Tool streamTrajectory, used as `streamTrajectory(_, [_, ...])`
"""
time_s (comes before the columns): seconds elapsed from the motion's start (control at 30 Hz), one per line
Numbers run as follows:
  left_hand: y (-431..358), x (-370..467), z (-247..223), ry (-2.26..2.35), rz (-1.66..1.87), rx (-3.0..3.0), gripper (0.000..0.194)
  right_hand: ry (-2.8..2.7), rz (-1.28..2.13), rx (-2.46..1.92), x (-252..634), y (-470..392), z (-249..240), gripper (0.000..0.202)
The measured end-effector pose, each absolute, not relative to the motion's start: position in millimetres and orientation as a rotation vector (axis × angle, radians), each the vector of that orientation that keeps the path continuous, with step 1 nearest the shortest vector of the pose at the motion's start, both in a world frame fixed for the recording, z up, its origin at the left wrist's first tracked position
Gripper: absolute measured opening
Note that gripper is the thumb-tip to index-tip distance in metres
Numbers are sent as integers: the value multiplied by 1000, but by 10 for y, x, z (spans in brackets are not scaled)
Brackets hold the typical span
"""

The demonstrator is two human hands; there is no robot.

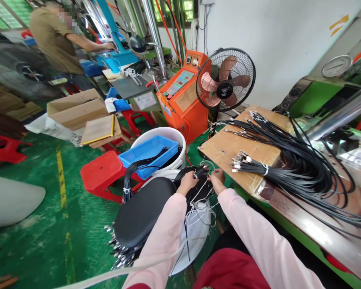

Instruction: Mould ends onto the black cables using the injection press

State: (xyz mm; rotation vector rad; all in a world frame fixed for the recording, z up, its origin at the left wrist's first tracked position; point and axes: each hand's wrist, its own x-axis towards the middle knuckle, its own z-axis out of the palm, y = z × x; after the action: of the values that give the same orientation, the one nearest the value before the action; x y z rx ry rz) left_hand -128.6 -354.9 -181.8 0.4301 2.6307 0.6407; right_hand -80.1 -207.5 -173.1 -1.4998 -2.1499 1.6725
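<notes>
Both hands are over a bundle of black cables (200,176) with metal ends, above a white tub (195,237). My left hand (187,182) has its fingers closed at the bundle's left side; a small silvery piece shows at the fingertips. At the right side, my right hand (217,180) pinches by the cable ends near a thin whitish cord (202,188), too small to tell exactly what it grips. Loose whitish cords hang below the hands. A black oval cushion (144,210) lies left of my left forearm.
On the right, tied black cables (254,166) lie on a wooden board (216,140). A blue tray (150,152) rests on a white bucket (182,140) beside a red stool (100,172). Behind stand a fan (225,80) and an orange machine (183,100). A person (54,40) works at back left.
</notes>
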Motion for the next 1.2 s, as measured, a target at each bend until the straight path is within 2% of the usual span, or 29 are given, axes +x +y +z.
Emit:
streamTrajectory(0.07, [-3572,-1297,-1797,2648,689,408,29,-2148,1646,-1508,-743,-1969,-1706,29])
streamTrajectory(0.13, [-3614,-1299,-1771,2666,762,405,29,-2191,1647,-1440,-696,-1932,-1673,41])
streamTrajectory(0.23, [-3686,-1263,-1732,2701,892,419,32,-2300,1798,-1214,-671,-2049,-1618,56])
streamTrajectory(0.33, [-3757,-1172,-1689,2744,1002,425,31,-2391,2127,-968,-693,-2318,-1568,50])
streamTrajectory(0.43, [-3916,-1033,-1607,2734,1098,477,34,-2277,2494,-905,-721,-2574,-1528,46])
streamTrajectory(0.57, [-4567,-749,-1442,2819,1432,530,50,-2156,2615,-942,-743,-2732,-1488,39])
streamTrajectory(0.63, [-5094,-543,-1405,3062,1585,142,50,-2129,2621,-931,-749,-2756,-1475,40])
streamTrajectory(0.7, [-5651,-312,-1442,3214,1580,-696,57,-2124,2623,-889,-752,-2772,-1462,43])
streamTrajectory(0.77, [-6130,-93,-1541,2895,1515,-1368,75,-2167,2585,-838,-752,-2795,-1441,46])
streamTrajectory(0.8, [-6314,-1,-1604,2639,1575,-1498,78,-2199,2551,-821,-751,-2813,-1425,47])
streamTrajectory(0.93, [-6651,198,-1815,2118,1743,-1387,66,-2296,2440,-774,-735,-2922,-1324,42])
streamTrajectory(1.03, [-6661,204,-1878,1813,1863,-1270,70,-2332,2383,-737,-714,-3021,-1237,39])
streamTrajectory(1.2, [-6643,208,-1924,1703,2027,-1207,79,-2352,2306,-676,-673,-3117,-1073,37])
